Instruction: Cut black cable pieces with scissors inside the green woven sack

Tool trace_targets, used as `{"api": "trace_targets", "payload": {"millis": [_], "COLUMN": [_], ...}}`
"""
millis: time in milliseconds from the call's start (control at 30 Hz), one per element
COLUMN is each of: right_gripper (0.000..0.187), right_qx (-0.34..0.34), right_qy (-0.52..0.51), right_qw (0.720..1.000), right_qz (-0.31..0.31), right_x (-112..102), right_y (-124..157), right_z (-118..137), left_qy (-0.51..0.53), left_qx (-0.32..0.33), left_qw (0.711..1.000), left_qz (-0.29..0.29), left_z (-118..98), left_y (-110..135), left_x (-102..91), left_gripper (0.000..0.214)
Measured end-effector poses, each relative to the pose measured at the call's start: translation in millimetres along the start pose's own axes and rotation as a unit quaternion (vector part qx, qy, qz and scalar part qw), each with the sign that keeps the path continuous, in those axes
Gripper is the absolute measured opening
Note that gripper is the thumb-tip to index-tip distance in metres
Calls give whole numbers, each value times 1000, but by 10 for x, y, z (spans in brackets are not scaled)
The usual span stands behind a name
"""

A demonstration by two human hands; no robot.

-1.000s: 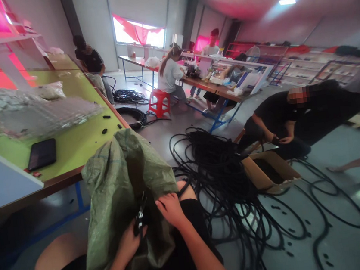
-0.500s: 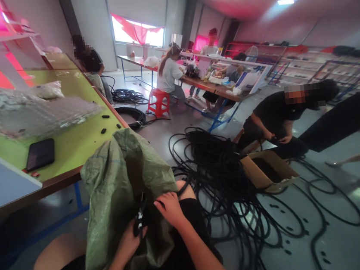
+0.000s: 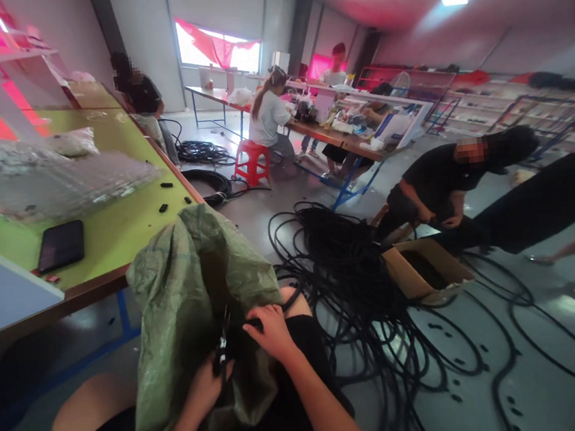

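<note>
A green woven sack [image 3: 193, 302] stands between my knees, its mouth open toward me. My left hand [image 3: 208, 389] is closed round a pair of dark cutters [image 3: 223, 347] at the sack's mouth. My right hand [image 3: 270, 331] pinches a black cable [image 3: 290, 302] that runs from the big tangle of black cable [image 3: 345, 264] on the floor across my knee. The two hands are close together, just in front of the sack's opening.
A green-topped table [image 3: 112, 228] with a black tablet [image 3: 61, 245] and plastic bags is at left. A cardboard box [image 3: 423, 270] sits by the cable heap, a crouching person [image 3: 449, 180] behind it. Others sit at a far bench by a red stool [image 3: 253, 162].
My hands have stayed at the sack's mouth, the right fingers sliding slightly along the cable. A person at the right edge has stepped further into view; a cable loop on the floor shifted right.
</note>
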State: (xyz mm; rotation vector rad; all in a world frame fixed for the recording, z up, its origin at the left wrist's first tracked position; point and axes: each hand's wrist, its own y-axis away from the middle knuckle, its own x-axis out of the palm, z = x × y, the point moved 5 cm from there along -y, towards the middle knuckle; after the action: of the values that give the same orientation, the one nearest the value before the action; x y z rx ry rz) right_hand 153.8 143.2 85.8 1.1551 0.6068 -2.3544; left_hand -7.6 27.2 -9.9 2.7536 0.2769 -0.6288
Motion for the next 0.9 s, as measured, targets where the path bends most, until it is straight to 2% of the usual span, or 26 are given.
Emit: {"api": "trace_targets", "payload": {"millis": [167, 500, 733, 900], "right_gripper": [20, 26, 41, 34], "right_qx": [3, -24, -19, -12], "right_qy": [17, 62, 148, 121], "right_qw": [1000, 997, 987, 992], "right_qz": [10, 42, 59, 45], "right_x": [4, 51, 74, 65], "right_y": [-7, -16, -19, -17], "right_z": [-7, -44, -81, -52], "left_qy": [5, 12, 12, -11], "left_qx": [18, -3, 14, -2], "left_qw": [999, 998, 998, 999], "left_qz": [-33, 57, 58, 41], "left_z": [-5, -31, -118, -116], "left_y": [-8, 36, 64, 66], "left_x": [-21, 50, 43, -1], "left_gripper": [51, 44, 42, 41]}}
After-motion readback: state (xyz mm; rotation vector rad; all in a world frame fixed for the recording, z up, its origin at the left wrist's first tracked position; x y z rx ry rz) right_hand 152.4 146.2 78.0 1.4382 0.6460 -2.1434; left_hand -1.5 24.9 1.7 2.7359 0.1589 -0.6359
